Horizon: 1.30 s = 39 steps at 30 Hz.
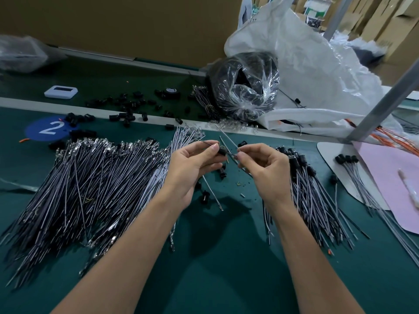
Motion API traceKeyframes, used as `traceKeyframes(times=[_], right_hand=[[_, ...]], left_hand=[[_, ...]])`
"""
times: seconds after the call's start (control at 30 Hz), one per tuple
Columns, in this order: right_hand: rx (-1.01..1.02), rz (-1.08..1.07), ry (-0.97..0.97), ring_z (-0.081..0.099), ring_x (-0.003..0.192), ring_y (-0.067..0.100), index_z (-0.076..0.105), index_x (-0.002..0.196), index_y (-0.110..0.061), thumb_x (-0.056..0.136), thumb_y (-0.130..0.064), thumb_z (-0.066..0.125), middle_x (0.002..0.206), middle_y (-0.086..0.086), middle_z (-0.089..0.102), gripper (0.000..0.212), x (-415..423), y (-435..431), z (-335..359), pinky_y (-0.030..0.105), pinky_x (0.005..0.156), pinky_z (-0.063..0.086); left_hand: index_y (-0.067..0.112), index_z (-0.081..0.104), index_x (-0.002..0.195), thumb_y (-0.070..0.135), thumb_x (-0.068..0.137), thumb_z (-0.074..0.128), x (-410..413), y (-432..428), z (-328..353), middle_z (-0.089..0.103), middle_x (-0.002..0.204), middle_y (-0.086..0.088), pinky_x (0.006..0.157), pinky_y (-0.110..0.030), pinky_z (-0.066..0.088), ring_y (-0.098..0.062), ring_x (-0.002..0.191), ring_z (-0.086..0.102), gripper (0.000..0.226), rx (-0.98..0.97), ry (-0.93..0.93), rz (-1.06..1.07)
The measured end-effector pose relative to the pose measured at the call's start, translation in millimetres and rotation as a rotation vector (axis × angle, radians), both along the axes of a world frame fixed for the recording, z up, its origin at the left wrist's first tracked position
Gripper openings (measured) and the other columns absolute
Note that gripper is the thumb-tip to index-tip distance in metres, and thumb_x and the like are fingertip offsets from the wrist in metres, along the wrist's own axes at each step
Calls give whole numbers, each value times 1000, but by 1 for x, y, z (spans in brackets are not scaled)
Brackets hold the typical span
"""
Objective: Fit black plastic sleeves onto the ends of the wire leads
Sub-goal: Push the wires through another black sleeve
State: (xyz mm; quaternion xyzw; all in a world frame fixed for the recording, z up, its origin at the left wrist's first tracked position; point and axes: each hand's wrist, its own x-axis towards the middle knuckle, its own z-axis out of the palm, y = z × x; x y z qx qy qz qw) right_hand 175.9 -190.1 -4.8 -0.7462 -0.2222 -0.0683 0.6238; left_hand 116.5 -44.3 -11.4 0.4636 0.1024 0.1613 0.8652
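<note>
My left hand (192, 164) pinches a black plastic sleeve (222, 151) between thumb and fingers above the green mat. A thin wire lead (231, 154) runs through the sleeve, and my right hand (263, 168) pinches that lead just right of the sleeve. A broad heap of bare wire leads (90, 177) lies to the left. On the right sits a bundle of leads with sleeves fitted (301, 184). Loose black sleeves (205, 197) lie on the mat under my hands.
More black sleeves (127, 105) are scattered along the far belt, beside a white device (60, 92) and a tape roll (171, 91). A clear bag of black parts (244, 85) and a large white bag (306, 71) stand behind. Pink paper (390, 177) lies at right.
</note>
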Motion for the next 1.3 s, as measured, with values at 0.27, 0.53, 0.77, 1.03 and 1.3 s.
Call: traceKeyframes(times=[0.27,0.53,0.77,1.03,1.3], right_hand=[[-239,-186,-414,67,78,18,77,87,-9,80,-3,76,81,0,72,9,-2,-3,1,29,72,55],[-268,-226,-423,66,78,16,77,86,-11,80,-3,76,80,-2,72,10,1,-4,0,27,72,55],[-276,-195,-439,65,79,17,77,85,-9,79,-3,76,80,-1,72,9,-1,-3,1,27,72,53],[-243,-197,-406,65,76,17,76,86,-11,79,-2,77,80,0,71,11,0,-3,1,20,71,52],[-223,-209,-368,65,77,19,77,85,-14,78,1,76,79,-2,71,16,2,-4,1,34,71,55]], left_hand=[[4,66,87,7,87,69,-1,9,0,76,84,-11,60,-20,58,-21,77,75,4,-172,68,172],[3,64,91,7,88,67,0,11,-1,75,84,-10,63,-21,58,-23,82,74,6,-211,58,193],[5,65,88,9,87,68,1,10,-3,76,84,-10,64,-20,57,-21,81,75,5,-162,42,167],[4,67,90,6,87,67,1,6,-2,76,84,-9,67,-21,57,-21,81,74,3,-100,12,115],[3,68,91,7,87,67,1,5,-1,76,85,-9,66,-21,57,-20,81,75,5,-87,4,104]])
